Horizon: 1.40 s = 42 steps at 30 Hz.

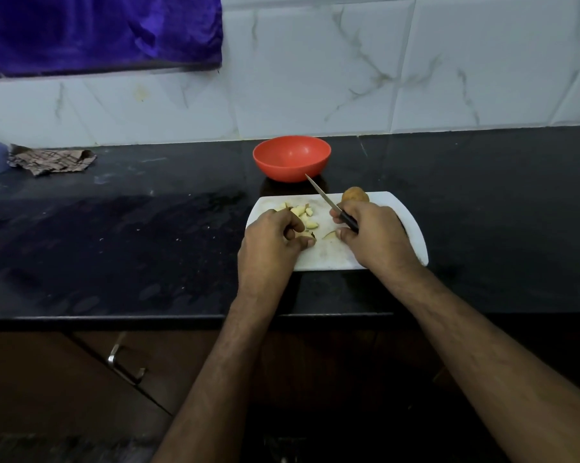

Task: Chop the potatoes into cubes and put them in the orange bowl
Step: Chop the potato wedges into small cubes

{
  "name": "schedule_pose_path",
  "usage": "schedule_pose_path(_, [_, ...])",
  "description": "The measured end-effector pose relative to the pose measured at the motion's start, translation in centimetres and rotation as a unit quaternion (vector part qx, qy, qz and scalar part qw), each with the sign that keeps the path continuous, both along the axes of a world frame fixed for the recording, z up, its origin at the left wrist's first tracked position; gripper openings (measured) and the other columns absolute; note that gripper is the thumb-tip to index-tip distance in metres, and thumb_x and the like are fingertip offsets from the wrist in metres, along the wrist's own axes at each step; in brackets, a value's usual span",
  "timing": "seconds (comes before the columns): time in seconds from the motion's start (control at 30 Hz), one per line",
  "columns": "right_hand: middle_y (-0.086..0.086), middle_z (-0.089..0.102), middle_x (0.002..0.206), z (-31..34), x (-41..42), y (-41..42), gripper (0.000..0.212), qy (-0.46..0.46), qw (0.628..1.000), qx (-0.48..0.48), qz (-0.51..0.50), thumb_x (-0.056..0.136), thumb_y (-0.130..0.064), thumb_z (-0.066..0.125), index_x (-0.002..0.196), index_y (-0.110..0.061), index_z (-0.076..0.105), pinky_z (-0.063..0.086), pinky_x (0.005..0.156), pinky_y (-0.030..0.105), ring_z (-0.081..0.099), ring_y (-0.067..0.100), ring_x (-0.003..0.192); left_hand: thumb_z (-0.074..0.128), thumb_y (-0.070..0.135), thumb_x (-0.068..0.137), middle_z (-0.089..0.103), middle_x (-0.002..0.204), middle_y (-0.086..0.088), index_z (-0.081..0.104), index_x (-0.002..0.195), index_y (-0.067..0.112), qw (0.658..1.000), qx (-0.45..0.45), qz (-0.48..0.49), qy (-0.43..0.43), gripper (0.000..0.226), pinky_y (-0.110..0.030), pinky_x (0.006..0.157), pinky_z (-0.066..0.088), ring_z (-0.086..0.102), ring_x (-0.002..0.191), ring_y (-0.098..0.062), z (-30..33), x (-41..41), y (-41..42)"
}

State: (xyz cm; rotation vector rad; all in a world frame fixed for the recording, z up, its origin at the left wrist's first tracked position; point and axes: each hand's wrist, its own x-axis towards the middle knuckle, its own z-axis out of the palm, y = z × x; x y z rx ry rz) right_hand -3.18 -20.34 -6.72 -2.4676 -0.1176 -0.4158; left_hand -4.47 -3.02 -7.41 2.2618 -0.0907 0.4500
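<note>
item: potato dicing, part done, seen from the head camera.

- white cutting board (332, 259), on the black worktop (115, 245).
- orange bowl (292, 158), at 12 o'clock from the board, just beyond its far edge, nothing visible inside.
- cut potato pieces (302, 213), a loose pale heap on the board's 10 o'clock part; none in the bowl yet.
- whole potato (355, 196), unpeeled, at the board's 1 o'clock edge, just behind the right hand.
- left hand (270, 240), grip clenched around a small skin-on potato piece (307, 234) at the fingertips.
- right hand (373, 235), grip grasping the black handle of the knife (328, 203); blade raised, tip slanting toward 11 o'clock, near the bowl's base.
- loose slice (330, 234), between the two hands.

risks, as judged:
- the left fingertips sit close to where the blade would fall; a small, wet piece gives little to hold, so a slip could bring the edge onto a finger.
- the held piece may roll or squirt sideways under pressure, giving uneven cubes.
- the whole potato rests at the board's rim; a nudge from the right wrist could roll it onto the worktop.
- sweeping the heap toward 12 o'clock could scatter pieces short of the bowl, since bowl and board stand apart.
</note>
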Motion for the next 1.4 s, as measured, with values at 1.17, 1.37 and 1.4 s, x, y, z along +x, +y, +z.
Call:
schedule_pose_path(1.17, [0.009, 0.061, 0.104, 2.5, -8.2, 2.6, 0.028, 0.167, 0.95, -0.261, -0.03, 0.105, -0.028, 0.036, 0.119, -0.016, 0.057, 0.039, 0.069, 0.034, 0.049, 0.024, 0.086, 0.064, 0.02, 0.09, 0.066, 0.083, 0.007, 0.07, 0.084, 0.018, 0.997, 0.07, -0.004, 0.016, 0.009, -0.038, 0.073, 0.054, 0.06, 0.08, -0.014, -0.5, -1.6, -2.2])
schedule_pose_path(1.37, [0.01, 0.062, 0.117, 3.1, -7.8, 3.2, 0.029, 0.199, 0.934, -0.298, -0.022, 0.103, -0.021, 0.038, 0.125, -0.017, 0.056, 0.041, 0.073, 0.035, 0.06, 0.029, 0.106, 0.062, 0.021, 0.091, 0.064, 0.077, 0.007, 0.068, 0.081, 0.018, 0.997, 0.068, 0.007, 0.02, 0.012, -0.03, 0.065, 0.045, 0.06, 0.077, -0.013, -0.7, -1.5, -2.2])
schedule_pose_path(1.4, [0.01, 0.062, 0.117, 3.3, -7.8, 2.9, 0.029, 0.212, 0.931, -0.296, -0.019, 0.103, -0.023, 0.039, 0.125, -0.018, 0.057, 0.044, 0.075, 0.035, 0.06, 0.029, 0.105, 0.061, 0.022, 0.092, 0.064, 0.078, 0.006, 0.068, 0.081, 0.018, 0.997, 0.072, 0.009, 0.02, 0.013, -0.028, 0.064, 0.043, 0.059, 0.077, -0.013, -0.7, -1.5, -2.2])
